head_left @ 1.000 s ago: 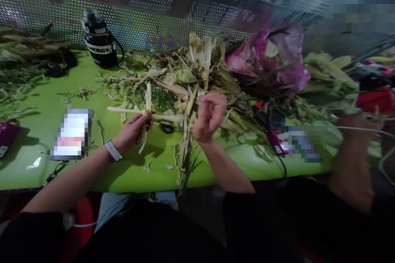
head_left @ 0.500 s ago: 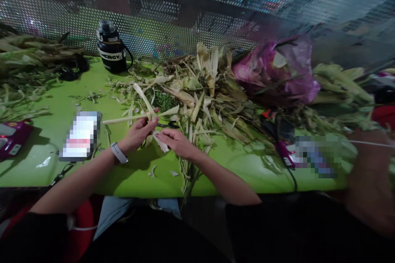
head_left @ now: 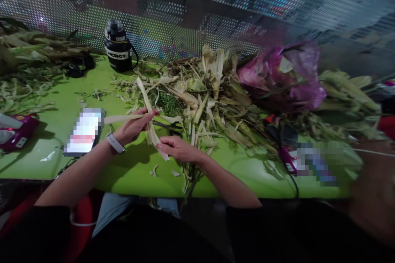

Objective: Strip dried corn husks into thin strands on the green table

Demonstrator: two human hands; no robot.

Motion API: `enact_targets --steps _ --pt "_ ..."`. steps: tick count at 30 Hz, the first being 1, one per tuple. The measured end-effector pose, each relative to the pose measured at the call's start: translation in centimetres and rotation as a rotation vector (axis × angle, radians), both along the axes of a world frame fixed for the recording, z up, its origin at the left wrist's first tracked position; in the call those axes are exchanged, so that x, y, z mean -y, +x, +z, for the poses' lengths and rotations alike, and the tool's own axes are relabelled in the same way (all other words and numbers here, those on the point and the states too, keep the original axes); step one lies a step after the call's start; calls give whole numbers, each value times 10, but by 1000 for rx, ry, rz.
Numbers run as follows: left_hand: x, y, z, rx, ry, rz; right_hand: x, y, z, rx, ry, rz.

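Note:
Pale corn husk strips (head_left: 143, 93) cross one another in front of me, pinched where they meet by my left hand (head_left: 135, 126). One strip points up and away, one lies out to the left, and others hang down to the right. Lower down, my right hand (head_left: 179, 149) grips the hanging husk near its loose end. Just behind the hands lies a thin dark object (head_left: 168, 125), partly covered, whose kind I cannot make out. A pile of dried husks (head_left: 212, 109) spreads beyond and to the right, with a green bundle (head_left: 169, 104) at its near left side.
On the green table (head_left: 240, 176), a phone (head_left: 84, 131) lies left of my arm. A black bottle (head_left: 119, 49) stands at the back against a perforated metal screen (head_left: 173, 20). A pink plastic bag (head_left: 284, 76) sits back right. Another person's arm (head_left: 375, 189) is at the right edge.
My right hand has moved slightly down, away from my left, and the husk between them now shows longer and fanned. The whole view has shifted a little.

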State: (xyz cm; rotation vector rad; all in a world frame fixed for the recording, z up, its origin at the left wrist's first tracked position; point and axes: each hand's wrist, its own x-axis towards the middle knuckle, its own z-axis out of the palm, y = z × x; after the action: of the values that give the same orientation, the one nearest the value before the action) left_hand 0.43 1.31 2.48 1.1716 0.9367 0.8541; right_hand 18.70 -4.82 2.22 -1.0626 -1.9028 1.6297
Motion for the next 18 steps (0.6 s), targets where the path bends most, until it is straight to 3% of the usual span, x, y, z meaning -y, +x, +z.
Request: enact_targets --steps 3,5,10,13,18 --pt "0 -1 2 57 -38 -16 0 -2 -1 -37 -74 15" --pt "1 0 3 100 -60 -31 -3 -3 -7 -95 -155 -50" --pt "7 7 -4 152 -93 -123 -14 -5 -27 -403 -312 -451" --pt "10 9 -8 156 -91 -160 -19 -7 -29 -541 -353 -583" --pt "13 14 -11 230 -119 -207 -23 -7 -22 -638 -531 -622"
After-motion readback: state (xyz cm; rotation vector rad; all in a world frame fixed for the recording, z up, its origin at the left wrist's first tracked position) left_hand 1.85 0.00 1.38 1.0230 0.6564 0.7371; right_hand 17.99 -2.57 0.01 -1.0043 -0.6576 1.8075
